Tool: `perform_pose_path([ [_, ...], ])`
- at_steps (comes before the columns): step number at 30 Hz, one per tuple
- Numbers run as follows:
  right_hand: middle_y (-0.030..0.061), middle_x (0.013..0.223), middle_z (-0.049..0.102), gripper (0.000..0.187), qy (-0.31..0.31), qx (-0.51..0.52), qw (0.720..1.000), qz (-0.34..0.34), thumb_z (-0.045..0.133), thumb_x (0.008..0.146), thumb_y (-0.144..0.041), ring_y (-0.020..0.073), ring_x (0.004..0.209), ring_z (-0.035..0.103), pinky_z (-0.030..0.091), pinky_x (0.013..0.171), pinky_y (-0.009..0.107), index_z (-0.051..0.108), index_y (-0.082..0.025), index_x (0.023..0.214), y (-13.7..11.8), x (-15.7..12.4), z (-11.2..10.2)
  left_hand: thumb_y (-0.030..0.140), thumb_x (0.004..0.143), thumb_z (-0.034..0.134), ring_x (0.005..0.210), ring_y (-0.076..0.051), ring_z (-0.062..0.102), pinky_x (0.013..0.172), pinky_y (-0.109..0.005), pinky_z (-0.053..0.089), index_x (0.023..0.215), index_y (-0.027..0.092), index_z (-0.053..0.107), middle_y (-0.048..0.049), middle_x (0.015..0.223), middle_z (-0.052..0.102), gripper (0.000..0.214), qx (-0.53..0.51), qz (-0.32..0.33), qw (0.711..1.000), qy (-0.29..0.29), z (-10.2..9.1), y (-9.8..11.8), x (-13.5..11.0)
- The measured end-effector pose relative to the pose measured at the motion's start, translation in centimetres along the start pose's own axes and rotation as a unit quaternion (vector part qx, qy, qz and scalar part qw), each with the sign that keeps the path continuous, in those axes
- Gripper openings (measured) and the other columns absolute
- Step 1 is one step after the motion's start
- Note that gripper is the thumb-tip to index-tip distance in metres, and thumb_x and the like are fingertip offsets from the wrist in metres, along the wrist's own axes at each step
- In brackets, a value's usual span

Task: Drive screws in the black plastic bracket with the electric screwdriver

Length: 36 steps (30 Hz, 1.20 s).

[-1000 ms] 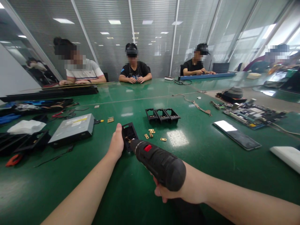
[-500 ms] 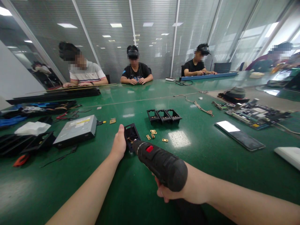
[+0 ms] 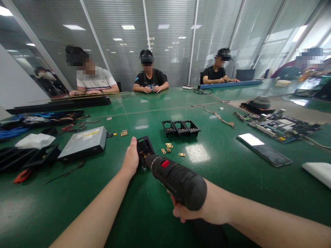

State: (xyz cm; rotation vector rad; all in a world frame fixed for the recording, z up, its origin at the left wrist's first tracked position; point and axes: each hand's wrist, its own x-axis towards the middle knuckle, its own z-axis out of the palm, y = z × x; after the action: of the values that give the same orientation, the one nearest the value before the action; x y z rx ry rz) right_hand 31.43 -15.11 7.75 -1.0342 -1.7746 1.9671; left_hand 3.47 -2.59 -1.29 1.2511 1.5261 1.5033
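My right hand [image 3: 192, 210] grips a black electric screwdriver [image 3: 178, 181] with a red switch; its tip points into a small black plastic housing [image 3: 144, 147] on the green table [image 3: 144, 220]. My left hand [image 3: 130, 159] is closed on the left side of that housing, thumb up along its edge. Several small brass plates [image 3: 168, 147] lie just right of the housing. Three more black housings [image 3: 181, 127] stand in a row further back.
A grey optical drive [image 3: 83, 143] and black trays [image 3: 28, 156] lie to the left. At the right lie a dark panel [image 3: 263, 148], a circuit board [image 3: 280, 126] and a white item [image 3: 318, 172]. Several people sit along the far table edges.
The view shifted slightly since a second ago. Both hands, the screwdriver and the housing hold nearly the same positions.
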Motion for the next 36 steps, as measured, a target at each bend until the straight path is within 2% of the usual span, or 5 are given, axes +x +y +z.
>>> perform_pose_path([
  [4, -0.0046, 0.070, 0.069, 0.026, 0.005, 0.006, 1.000, -0.001, 0.081, 0.073, -0.001, 0.0108, 0.061, 0.066, 0.053, 0.061, 0.022, 0.062, -0.018, 0.080, -0.20, -0.15, 0.13, 0.110, 0.079, 0.046, 0.081, -0.034, 0.078, 0.083, -0.045, 0.062, 0.079, 0.025, 0.077, -0.0085, 0.071, 0.077, 0.090, -0.014, -0.036, 0.999, -0.003, 0.07, 0.45, -0.21],
  [14, -0.0031, 0.068, 0.064, 0.031, 0.019, -0.052, 0.998, -0.035, 0.087, 0.078, -0.014, 0.0143, 0.065, 0.066, 0.055, 0.064, 0.027, 0.058, -0.021, 0.076, -0.73, -0.50, 0.28, 0.110, 0.077, 0.050, 0.081, -0.035, 0.079, 0.085, -0.047, 0.063, 0.077, 0.026, 0.076, -0.0082, 0.071, 0.077, 0.088, -0.019, -0.044, 0.999, 0.022, 0.28, 0.44, -0.19],
  [20, -0.0026, 0.072, 0.065, 0.032, 0.028, -0.068, 0.996, -0.053, 0.088, 0.079, -0.014, 0.0138, 0.066, 0.066, 0.056, 0.065, 0.027, 0.057, -0.021, 0.075, -0.59, -0.51, 0.40, 0.110, 0.078, 0.048, 0.078, -0.034, 0.078, 0.082, -0.045, 0.062, 0.080, 0.025, 0.076, -0.0088, 0.073, 0.078, 0.090, -0.027, -0.055, 0.998, 0.001, 0.24, 0.35, -0.17],
  [27, -0.0013, 0.076, 0.070, 0.030, 0.028, -0.051, 0.992, -0.110, 0.091, 0.078, -0.018, 0.0139, 0.066, 0.067, 0.057, 0.063, 0.026, 0.061, -0.020, 0.076, -0.41, -0.59, 0.28, 0.108, 0.079, 0.051, 0.078, -0.033, 0.078, 0.080, -0.045, 0.062, 0.081, 0.025, 0.077, -0.0082, 0.072, 0.077, 0.087, -0.020, -0.038, 0.999, -0.006, 0.12, 0.74, -0.55],
  [36, -0.0016, 0.073, 0.068, 0.028, 0.027, -0.061, 0.993, -0.097, 0.092, 0.077, -0.017, 0.0147, 0.067, 0.066, 0.058, 0.069, 0.029, 0.064, -0.020, 0.076, -0.31, -0.48, 0.21, 0.105, 0.081, 0.052, 0.077, -0.033, 0.077, 0.080, -0.045, 0.062, 0.079, 0.025, 0.075, -0.0076, 0.071, 0.075, 0.083, -0.023, -0.039, 0.999, -0.006, 0.21, 0.93, -0.59],
])
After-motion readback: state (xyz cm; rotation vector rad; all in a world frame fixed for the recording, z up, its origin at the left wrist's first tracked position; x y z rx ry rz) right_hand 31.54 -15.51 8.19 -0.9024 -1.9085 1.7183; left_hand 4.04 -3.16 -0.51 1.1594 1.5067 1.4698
